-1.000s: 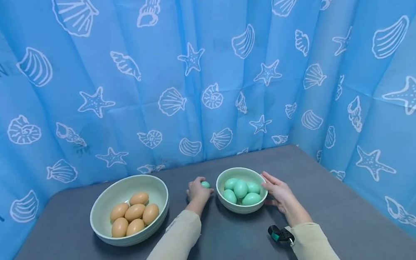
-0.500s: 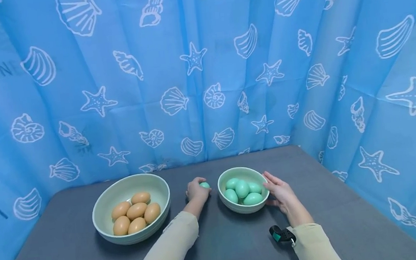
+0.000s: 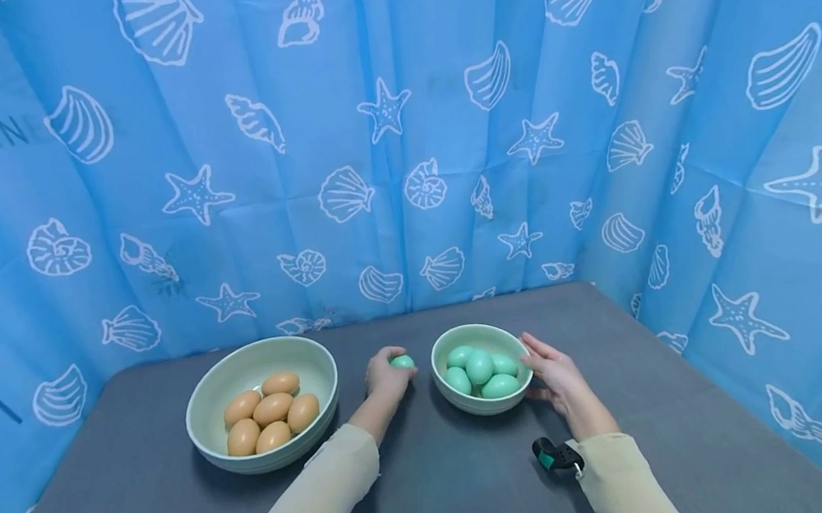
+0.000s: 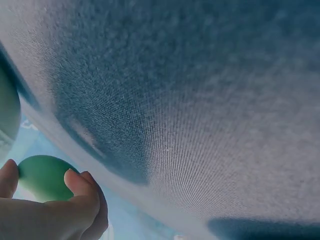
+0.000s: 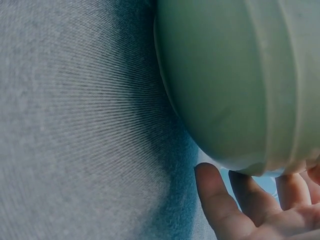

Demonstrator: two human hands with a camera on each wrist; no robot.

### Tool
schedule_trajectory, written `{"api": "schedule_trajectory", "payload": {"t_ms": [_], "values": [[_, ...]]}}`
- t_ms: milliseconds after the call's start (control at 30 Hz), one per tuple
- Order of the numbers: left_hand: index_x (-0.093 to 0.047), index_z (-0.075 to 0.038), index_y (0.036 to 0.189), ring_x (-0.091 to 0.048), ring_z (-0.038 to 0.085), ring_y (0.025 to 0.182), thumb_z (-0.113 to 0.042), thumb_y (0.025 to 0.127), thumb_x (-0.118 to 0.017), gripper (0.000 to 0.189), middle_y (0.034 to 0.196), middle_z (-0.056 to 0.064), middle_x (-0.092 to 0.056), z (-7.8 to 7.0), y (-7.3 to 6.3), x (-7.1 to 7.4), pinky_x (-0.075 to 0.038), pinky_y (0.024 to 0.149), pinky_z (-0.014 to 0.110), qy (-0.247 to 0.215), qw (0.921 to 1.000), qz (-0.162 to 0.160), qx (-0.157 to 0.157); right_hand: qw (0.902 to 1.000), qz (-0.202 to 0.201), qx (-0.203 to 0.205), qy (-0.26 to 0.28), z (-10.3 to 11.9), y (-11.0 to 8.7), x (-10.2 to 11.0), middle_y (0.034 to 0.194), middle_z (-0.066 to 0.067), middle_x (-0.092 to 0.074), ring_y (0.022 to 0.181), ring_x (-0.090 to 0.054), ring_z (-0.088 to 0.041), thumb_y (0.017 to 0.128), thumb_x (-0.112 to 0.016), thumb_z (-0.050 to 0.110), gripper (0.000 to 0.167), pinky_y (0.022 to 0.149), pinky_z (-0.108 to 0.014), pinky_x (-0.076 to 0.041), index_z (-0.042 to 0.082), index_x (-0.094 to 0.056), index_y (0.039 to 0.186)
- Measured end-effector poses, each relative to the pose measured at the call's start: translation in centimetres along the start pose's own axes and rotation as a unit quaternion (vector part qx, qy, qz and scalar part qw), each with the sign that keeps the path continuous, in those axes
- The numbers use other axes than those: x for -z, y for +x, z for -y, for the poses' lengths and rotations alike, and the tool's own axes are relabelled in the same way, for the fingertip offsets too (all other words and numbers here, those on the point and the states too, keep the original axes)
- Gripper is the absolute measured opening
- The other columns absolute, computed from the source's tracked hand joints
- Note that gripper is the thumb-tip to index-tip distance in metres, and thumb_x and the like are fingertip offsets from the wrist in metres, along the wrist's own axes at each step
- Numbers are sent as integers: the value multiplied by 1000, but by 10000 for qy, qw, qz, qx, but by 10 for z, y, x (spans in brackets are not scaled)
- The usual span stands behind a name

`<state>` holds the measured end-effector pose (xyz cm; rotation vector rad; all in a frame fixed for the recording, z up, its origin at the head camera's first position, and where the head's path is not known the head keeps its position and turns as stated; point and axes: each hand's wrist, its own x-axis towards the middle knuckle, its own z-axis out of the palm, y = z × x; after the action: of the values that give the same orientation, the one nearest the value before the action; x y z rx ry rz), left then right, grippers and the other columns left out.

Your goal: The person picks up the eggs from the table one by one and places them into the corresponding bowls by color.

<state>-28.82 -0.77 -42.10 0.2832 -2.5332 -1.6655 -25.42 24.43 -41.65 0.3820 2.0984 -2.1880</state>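
Between the two bowls, my left hand (image 3: pixel 387 374) pinches a green egg (image 3: pixel 402 361) low over the table. The left wrist view shows this egg (image 4: pixel 44 176) between thumb and fingertips, apart from the cloth. To the right, a small pale green bowl (image 3: pixel 479 407) contains several green eggs (image 3: pixel 479 365). My right hand (image 3: pixel 558 374) rests extended fingers against that bowl's right side; the right wrist view shows fingertips (image 5: pixel 206 172) at the bowl's wall (image 5: pixel 220 90). On the left stands a larger pale green bowl (image 3: pixel 203 417) with several brown eggs (image 3: pixel 273 408) inside.
A dark grey cloth (image 3: pixel 448 484) covers the table. Behind and to the right hangs a blue curtain (image 3: pixel 400 142) printed with white shells and starfish. A black strap with a green patch (image 3: pixel 556 455) hangs at my right wrist.
My left hand has shifted slightly left, away from the small bowl, with the green egg in its grip. My right hand stays at the small bowl. The head view has moved a little.
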Motion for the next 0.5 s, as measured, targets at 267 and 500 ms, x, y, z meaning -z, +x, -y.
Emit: {"api": "schedule_trajectory", "payload": {"t_ms": [267,500], "values": [[-66,-1,115,-55,33,113,-1,81,-75,36,119,15,-61,1,-8,6,-48,95,48,-373,9991,217,-46,10000,-31,-56,44,1,-1,-1,157,-4,-24,140,-30,-35,103,-46,10,55,101,-61,-38,13,-26,154],[-66,-1,115,-55,33,111,0,82,-74,34,118,15,-61,2,-15,11,-48,94,48,-630,9975,305,-102,10000,-44,-64,32,0,-1,0,157,-5,-24,140,-30,-36,103,-46,11,55,100,-60,-40,13,-25,154]]}}
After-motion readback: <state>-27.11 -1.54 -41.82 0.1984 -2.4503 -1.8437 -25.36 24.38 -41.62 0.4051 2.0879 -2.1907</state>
